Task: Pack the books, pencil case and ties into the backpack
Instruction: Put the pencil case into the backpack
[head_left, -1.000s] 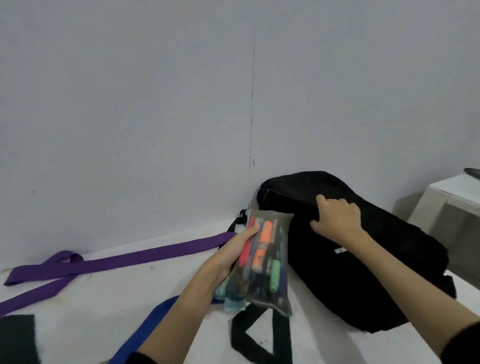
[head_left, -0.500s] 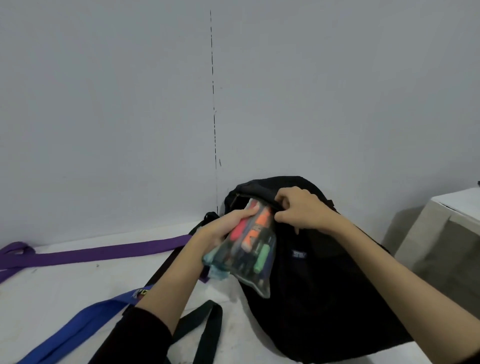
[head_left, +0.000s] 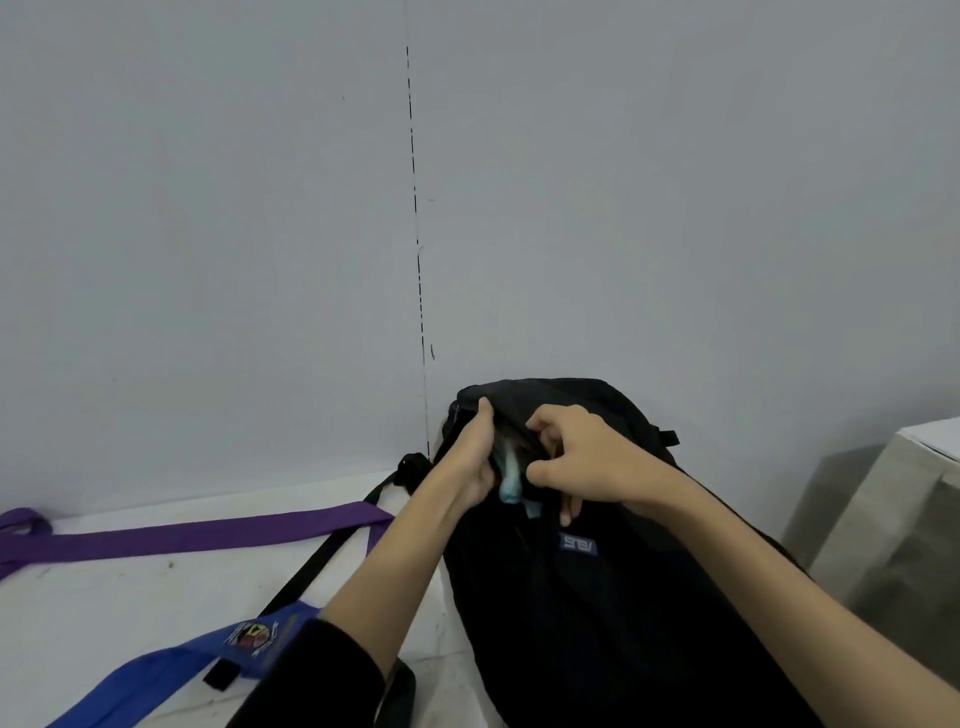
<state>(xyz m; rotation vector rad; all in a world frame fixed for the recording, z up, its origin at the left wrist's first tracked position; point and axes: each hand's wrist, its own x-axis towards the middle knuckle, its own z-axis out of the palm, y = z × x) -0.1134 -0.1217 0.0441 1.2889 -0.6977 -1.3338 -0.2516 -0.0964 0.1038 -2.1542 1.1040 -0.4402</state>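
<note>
Black backpack (head_left: 597, 597) mouth held by both hands, pencil case (head_left: 511, 480) mostly inside

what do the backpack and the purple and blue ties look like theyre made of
Backpack: seemingly matte black woven fabric, probably nylon or polyester; it sags and folds softly with no shine.
Purple tie: flat woven webbing or cloth, an even matte band lying limp on the table.
Blue tie: similar flat cloth band, with a printed or stitched emblem; which one cannot be told.
</note>
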